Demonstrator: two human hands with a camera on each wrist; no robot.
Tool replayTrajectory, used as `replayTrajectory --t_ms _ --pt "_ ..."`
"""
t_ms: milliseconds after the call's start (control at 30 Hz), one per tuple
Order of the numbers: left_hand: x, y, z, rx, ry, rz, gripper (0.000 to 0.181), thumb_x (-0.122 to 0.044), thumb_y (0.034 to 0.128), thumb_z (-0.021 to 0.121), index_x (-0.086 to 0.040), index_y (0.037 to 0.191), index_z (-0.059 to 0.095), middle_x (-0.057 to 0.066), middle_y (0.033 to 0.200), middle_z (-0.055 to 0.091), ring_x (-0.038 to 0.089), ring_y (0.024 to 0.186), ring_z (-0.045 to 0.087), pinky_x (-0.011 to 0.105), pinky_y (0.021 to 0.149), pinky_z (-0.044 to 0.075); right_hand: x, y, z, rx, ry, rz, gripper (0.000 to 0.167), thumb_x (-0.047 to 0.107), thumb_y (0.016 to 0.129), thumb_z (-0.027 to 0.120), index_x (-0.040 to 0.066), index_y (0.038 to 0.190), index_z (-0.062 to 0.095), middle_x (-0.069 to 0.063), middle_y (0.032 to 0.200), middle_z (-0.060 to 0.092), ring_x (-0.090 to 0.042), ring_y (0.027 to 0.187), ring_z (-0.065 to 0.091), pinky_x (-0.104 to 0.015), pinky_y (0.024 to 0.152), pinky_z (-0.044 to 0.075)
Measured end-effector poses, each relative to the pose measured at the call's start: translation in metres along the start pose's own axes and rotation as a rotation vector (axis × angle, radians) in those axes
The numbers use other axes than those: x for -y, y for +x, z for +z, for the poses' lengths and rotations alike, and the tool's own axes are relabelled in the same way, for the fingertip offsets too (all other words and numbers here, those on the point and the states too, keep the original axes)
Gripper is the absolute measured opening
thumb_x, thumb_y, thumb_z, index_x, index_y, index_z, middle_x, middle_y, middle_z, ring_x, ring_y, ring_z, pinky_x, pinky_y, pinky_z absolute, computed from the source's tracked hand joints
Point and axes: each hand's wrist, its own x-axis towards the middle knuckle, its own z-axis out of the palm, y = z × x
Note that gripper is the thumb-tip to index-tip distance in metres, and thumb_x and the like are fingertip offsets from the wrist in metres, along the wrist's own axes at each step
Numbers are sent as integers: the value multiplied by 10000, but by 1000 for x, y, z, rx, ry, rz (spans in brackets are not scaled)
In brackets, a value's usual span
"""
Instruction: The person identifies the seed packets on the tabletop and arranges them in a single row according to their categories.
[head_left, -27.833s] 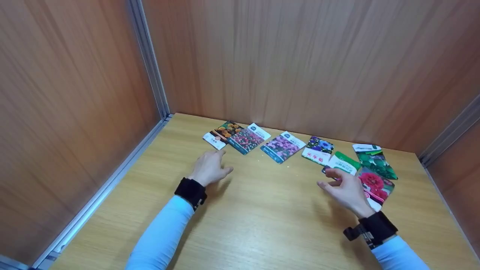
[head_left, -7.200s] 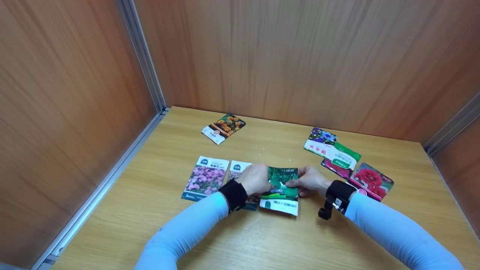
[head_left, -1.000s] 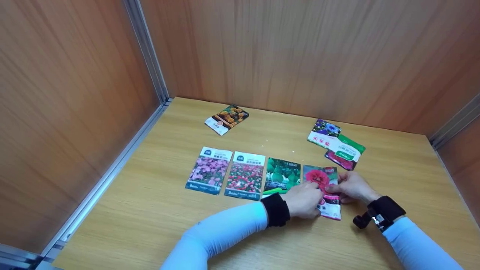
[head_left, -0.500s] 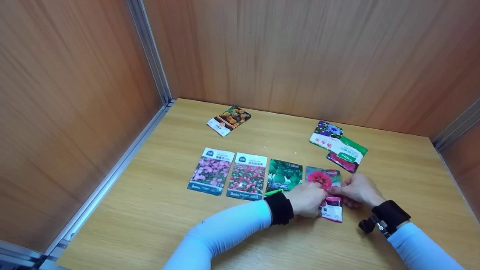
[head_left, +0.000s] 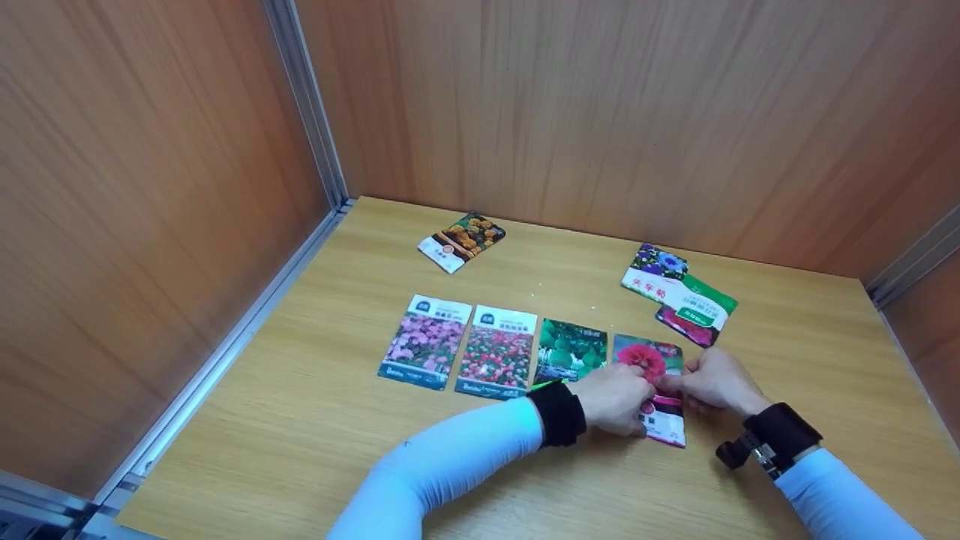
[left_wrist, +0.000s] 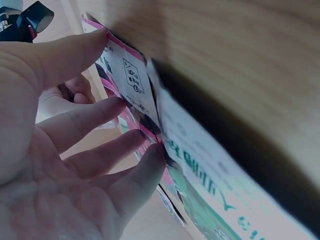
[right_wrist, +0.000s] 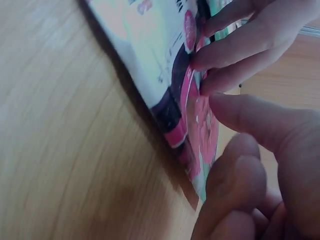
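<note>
So, left hand (head_left: 615,400) spread on red-flower packet (head_left: 643,360), right hand (head_left: 718,382) pinching its edge

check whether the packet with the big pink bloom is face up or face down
Face up: in the head view, the packet shows its printed pink bloom toward the camera.

The red-flower packet (head_left: 665,411) has moved leftward, to just beside the dark-green packet (head_left: 572,351).
</note>
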Motion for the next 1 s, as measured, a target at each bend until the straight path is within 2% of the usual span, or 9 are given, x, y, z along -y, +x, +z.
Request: replayTrajectory --t_ms 100,233,333,400,500,600,733,867,1000 --pt "1 -1 1 5 -21 7 516 -599 738 690 -290 1147 633 -92 1107 510 80 980 460 220 887 419 -4 0 3 26 49 -15 496 573 741 707 89 666 628 -26 514 560 -172 440 525 -242 397 323" --pt "7 -4 -2 -27 -92 34 561 -616 773 638 -302 1236 588 -79 1255 450 88 1090 442 230 930 419 -8 -1 5 17 56 -52 522 585 744 695 68 694 648 -32 524 576 -155 436 525 -238 396 337" --pt "20 -7 -11 -70 -163 57 543 -592 814 608 -296 1268 567 -64 1366 415 97 1216 412 253 993 391 -7 -3 5 17 62 -57 538 596 731 698 62 693 647 -42 538 591 -159 441 535 -238 401 358" --pt "34 -9 -20 -101 -217 40 555 -577 834 595 -292 1307 537 -51 1432 382 114 1280 387 289 1030 370 -6 -4 4 24 81 -49 536 594 729 701 61 704 647 -48 551 596 -172 450 544 -241 405 368" --pt "65 -13 -34 -177 -258 -10 540 -565 850 585 -281 1306 531 -33 1449 384 148 1296 394 337 1031 376 -5 -4 2 30 106 -51 525 579 734 708 57 748 653 -55 582 604 -188 478 557 -253 428 395" --pt "104 -16 -45 -267 -277 -84 539 -554 850 593 -250 1292 540 -23 1401 442 167 1249 440 361 1007 396 -6 -5 -1 22 124 -81 502 542 755 711 48 825 648 -73 630 625 -208 516 581 -278 477 451" --pt "161 -21 -46 -377 -305 -227 488 -477 851 637 -187 1240 577 23 1321 518 213 1206 473 395 1003 386 -6 -6 -2 4 161 -110 438 477 777 724 61 883 638 -110 683 646 -242 558 602 -317 541 509" --pt "210 -31 -45 -427 -284 -394 465 -435 843 657 -155 1210 600 70 1289 535 260 1183 483 412 987 396 -1 -7 -3 -1 168 -115 429 489 763 732 94 909 649 -113 690 634 -282 586 612 -326 553 513" --pt "248 -38 -53 -450 -215 -519 492 -464 821 656 -168 1210 594 93 1327 494 300 1213 446 440 993 383 6 -9 -6 -9 156 -114 444 511 742 740 114 920 651 -88 660 596 -327 596 611 -318 529 490"
